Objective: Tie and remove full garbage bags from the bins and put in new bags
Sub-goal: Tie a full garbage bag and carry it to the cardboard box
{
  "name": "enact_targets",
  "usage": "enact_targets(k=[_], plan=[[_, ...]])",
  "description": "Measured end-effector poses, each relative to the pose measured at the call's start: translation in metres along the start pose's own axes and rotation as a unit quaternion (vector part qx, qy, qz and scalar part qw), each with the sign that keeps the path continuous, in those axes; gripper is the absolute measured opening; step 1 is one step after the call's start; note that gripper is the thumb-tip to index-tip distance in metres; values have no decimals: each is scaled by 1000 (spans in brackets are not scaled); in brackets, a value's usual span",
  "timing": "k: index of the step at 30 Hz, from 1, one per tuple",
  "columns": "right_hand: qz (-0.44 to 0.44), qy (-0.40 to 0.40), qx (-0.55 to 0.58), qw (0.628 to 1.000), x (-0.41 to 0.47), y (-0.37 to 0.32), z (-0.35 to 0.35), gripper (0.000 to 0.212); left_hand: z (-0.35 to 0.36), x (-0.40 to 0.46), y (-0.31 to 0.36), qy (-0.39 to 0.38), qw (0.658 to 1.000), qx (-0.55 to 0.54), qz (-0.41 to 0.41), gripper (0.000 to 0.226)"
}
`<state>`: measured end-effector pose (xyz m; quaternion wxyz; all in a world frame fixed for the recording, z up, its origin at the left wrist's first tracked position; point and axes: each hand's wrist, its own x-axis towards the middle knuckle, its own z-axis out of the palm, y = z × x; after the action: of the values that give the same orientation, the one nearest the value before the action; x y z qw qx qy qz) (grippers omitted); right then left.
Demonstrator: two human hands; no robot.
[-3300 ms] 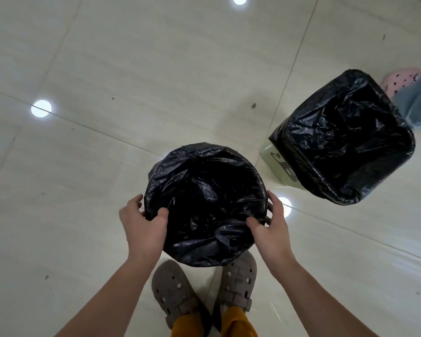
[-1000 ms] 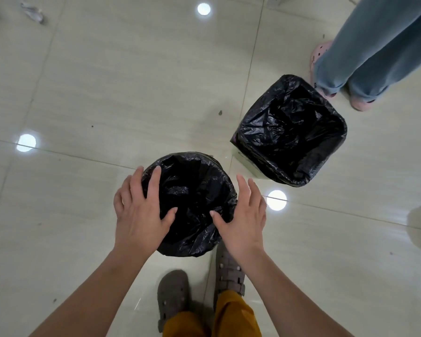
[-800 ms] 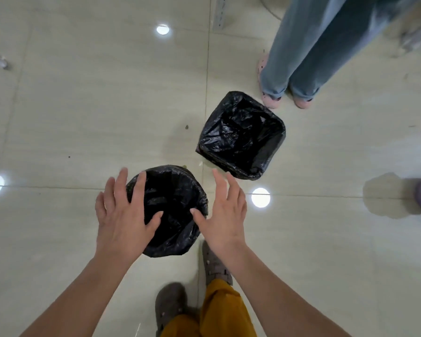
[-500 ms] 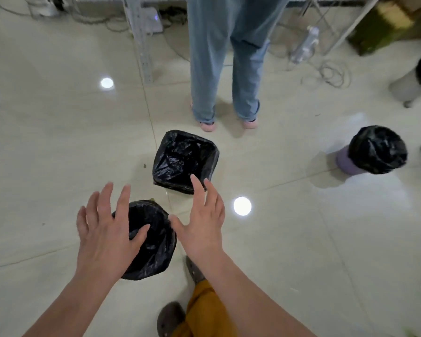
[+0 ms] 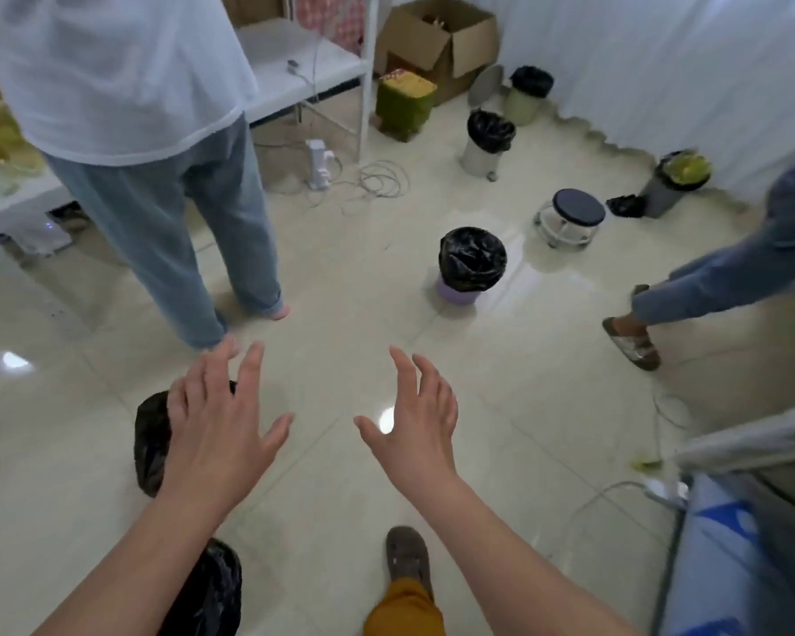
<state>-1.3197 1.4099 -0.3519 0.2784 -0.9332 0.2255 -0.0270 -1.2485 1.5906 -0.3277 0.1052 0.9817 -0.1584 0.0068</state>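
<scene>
Both hands hang in the air over the tiled floor, fingers spread, holding nothing. My left hand (image 5: 219,424) partly covers a black-bagged square bin (image 5: 150,440) behind it. A second black-bagged bin (image 5: 212,594) shows under my left forearm at the bottom edge. My right hand (image 5: 411,422) is over bare floor. Ahead to the right stands a purple bin with a black bag (image 5: 471,263). Farther back are a white pedal bin (image 5: 487,140) and a green bin (image 5: 526,94), both lined in black, and a grey bin with yellow-green contents (image 5: 678,181).
A person in blue jeans (image 5: 189,222) stands close ahead on the left. Another person's leg and sandal (image 5: 634,344) come in from the right. A round stool (image 5: 570,222), cables and a power strip (image 5: 322,165), cardboard boxes (image 5: 437,36) and a white table (image 5: 294,62) lie beyond.
My view has lifted from the two bins to the room ahead. Both hands have let go of the round bin's bag, risen and spread apart; the bins have slid to the lower left.
</scene>
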Motion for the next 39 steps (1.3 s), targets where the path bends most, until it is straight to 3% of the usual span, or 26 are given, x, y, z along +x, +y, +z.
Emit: enact_targets(k=[12, 20, 29, 39], plan=[[125, 97, -2, 987, 73, 129, -205, 83, -39, 121, 243, -24, 985, 9, 169, 83], [154, 125, 14, 980, 159, 207, -306, 74, -65, 204, 380, -10, 978, 18, 209, 81], [185, 140, 9, 973, 276, 276, -374, 63, -52, 326, 480, -47, 971, 32, 233, 78], [209, 138, 39, 967, 488, 326, -418, 56, -11, 540, 587, -102, 963, 26, 249, 73]])
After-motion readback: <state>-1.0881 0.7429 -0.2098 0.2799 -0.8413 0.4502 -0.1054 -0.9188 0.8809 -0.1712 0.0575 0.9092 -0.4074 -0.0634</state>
